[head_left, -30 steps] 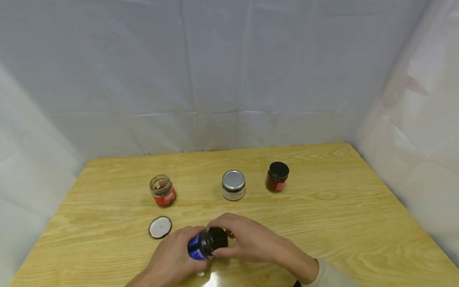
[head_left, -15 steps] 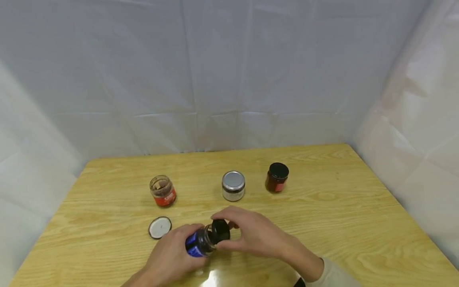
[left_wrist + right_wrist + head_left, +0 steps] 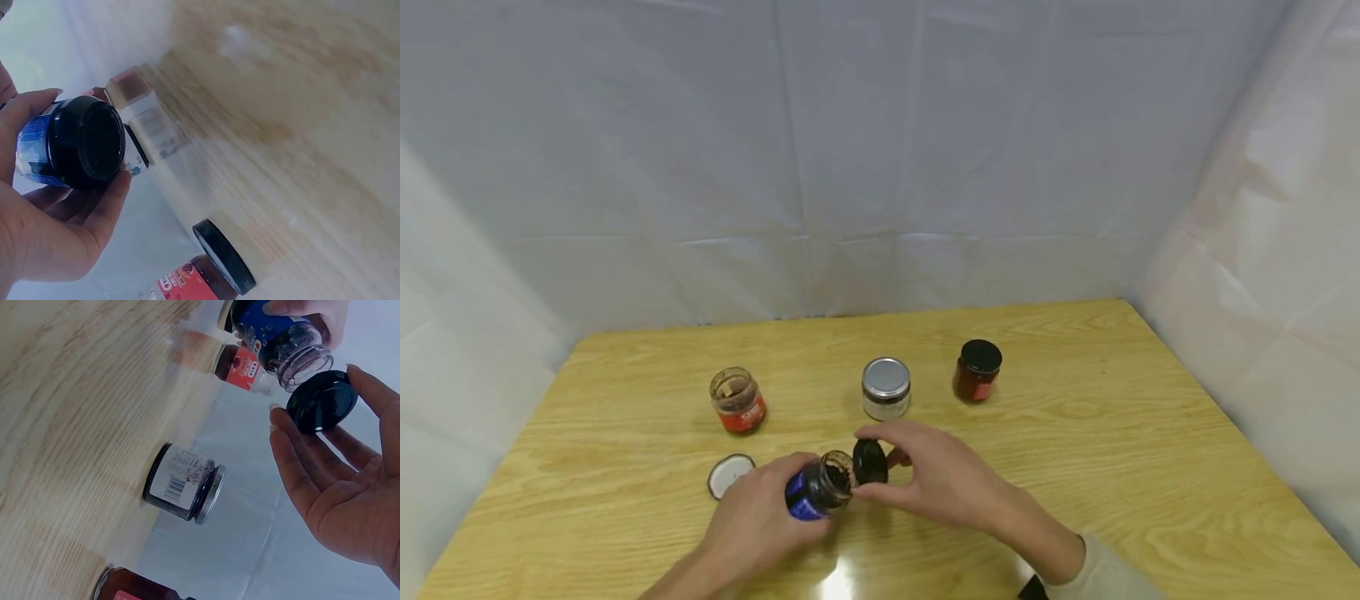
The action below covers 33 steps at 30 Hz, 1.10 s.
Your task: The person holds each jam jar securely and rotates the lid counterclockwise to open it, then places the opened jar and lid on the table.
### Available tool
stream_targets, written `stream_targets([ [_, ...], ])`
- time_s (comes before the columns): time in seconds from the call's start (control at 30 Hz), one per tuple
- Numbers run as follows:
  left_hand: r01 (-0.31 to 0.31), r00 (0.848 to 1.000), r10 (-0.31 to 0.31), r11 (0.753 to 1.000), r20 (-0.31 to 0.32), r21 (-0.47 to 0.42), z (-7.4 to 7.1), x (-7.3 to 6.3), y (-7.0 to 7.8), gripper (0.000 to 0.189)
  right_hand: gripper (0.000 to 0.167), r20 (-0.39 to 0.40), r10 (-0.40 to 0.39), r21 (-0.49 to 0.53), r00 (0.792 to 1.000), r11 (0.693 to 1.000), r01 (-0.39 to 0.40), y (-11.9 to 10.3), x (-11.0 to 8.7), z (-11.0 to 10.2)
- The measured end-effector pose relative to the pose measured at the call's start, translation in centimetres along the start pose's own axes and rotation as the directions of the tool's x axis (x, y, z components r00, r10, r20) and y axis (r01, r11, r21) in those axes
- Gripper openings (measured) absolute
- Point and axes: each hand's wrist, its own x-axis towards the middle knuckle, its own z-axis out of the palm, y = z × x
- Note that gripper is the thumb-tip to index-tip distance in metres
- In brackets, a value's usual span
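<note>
Tilted to the right, a glass jar with a blue label (image 3: 806,495) is gripped around its body by my left hand (image 3: 758,518). Its mouth is uncovered, with dark residue on the glass inside. My right hand (image 3: 936,479) pinches a black lid (image 3: 870,462) by its edge, just right of the jar's mouth and apart from it. The right wrist view shows the lid (image 3: 322,402) between thumb and fingers, close to the jar's rim. From the left wrist view, the dark base of the jar (image 3: 103,142) faces the camera.
An uncovered jar with a red label (image 3: 742,412) stands at the left, and a loose lid (image 3: 729,475), pale side up, lies in front of it. Behind my hands stand a silver-lidded jar (image 3: 886,388) and, farther right, a dark-red jar with a black lid (image 3: 977,372).
The black lid has come off the blue-labelled jar and moved up and right in my right hand. The jar has shifted slightly left and up, its mouth now exposed.
</note>
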Motion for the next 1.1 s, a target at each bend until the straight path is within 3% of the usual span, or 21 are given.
stream_targets([
  [0.17, -0.007, 0.999, 0.008, 1.000, -0.044, 0.023, -0.3, 0.6, 0.0, 0.061, 0.058, -0.035, -0.002, -0.031, 0.999, 1.000, 0.001, 0.1, -0.1, -0.1],
  [0.37, 0.005, 0.999, -0.004, 1.000, -0.037, 0.028, -0.9, 1.4, 0.0, 0.062, 0.058, -0.054, -0.015, -0.069, 0.998, 0.998, 0.012, 0.2, -0.2, -0.1],
  [0.7, 0.045, 0.998, -0.045, 0.999, -0.038, 0.011, -1.2, 3.1, -0.6, 0.066, 0.058, -0.029, -0.008, -0.060, 1.000, 0.998, 0.006, 0.4, -0.1, -0.1],
  [1.1, 0.030, 0.999, -0.031, 0.999, -0.042, -0.031, -0.5, 5.5, -2.1, 0.065, 0.058, 0.029, 0.035, -0.041, 0.999, 0.999, -0.034, 0.5, 0.2, 0.1],
])
